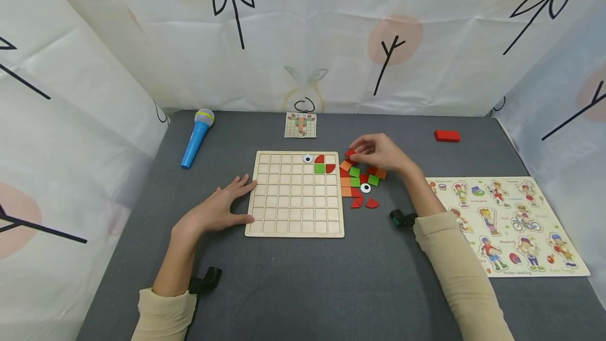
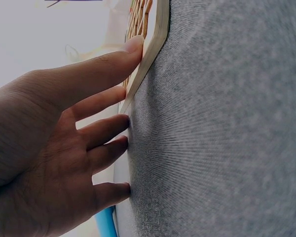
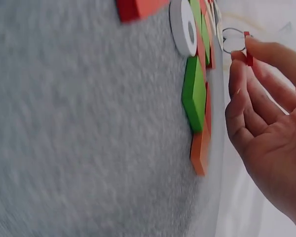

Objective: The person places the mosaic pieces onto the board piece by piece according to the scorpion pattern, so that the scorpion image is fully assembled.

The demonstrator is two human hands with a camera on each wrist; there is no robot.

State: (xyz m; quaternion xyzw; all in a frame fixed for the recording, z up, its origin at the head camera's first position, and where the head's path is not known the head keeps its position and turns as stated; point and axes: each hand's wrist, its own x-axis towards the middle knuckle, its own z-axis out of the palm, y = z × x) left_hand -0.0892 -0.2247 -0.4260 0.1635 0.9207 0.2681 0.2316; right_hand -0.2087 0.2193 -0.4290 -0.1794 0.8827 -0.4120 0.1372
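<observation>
Red, a small piece (image 3: 250, 60) is pinched in the fingertips of the right hand (image 1: 381, 152) over the loose tiles (image 1: 354, 182), a hold that probably suits something so slight, while the left hand (image 1: 215, 209) is spread, thumb and forefinger against the left edge of the wooden board (image 1: 293, 200), seemingly to steady it. Tiles crowd the board's right side, presumably for a short reach; a microphone (image 1: 196, 141), card (image 1: 300, 126) and red block (image 1: 447, 136) lie farther off, and the right sleeve (image 1: 456, 267) hides part of a picture board (image 1: 506, 250).
</observation>
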